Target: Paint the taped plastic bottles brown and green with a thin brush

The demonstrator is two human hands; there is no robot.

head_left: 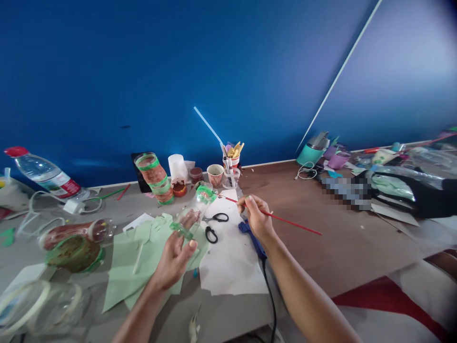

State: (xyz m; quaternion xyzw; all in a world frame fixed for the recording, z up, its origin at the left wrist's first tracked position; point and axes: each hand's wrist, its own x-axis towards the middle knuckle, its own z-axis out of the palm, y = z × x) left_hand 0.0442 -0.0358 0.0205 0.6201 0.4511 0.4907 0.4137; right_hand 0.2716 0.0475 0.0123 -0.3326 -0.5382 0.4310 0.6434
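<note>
My left hand (175, 259) has its fingers inside a clear plastic tube-like piece (197, 206), perhaps cut from a bottle, with green paint around both ends. The thumb stays outside it. In my right hand (256, 215) a thin red paintbrush (293, 224) is pinched, its tip at the green far end of the plastic piece. Black-handled scissors (211, 234) lie just right of my left hand on white paper (232, 267). Pale green paper sheets (123, 267) are under and left of that hand. A blue glue gun (255, 240) with a black cord rests below my right hand.
Behind stand a red-and-green painted cylinder (154, 176), a paper cup (215, 176), small paint pots (179, 187) and a cup of plastic cutlery (233, 157). Painted bottle pieces (73, 255) and a tilted water bottle (53, 176) occupy the left. A person's dark sleeve (424, 193) shows right.
</note>
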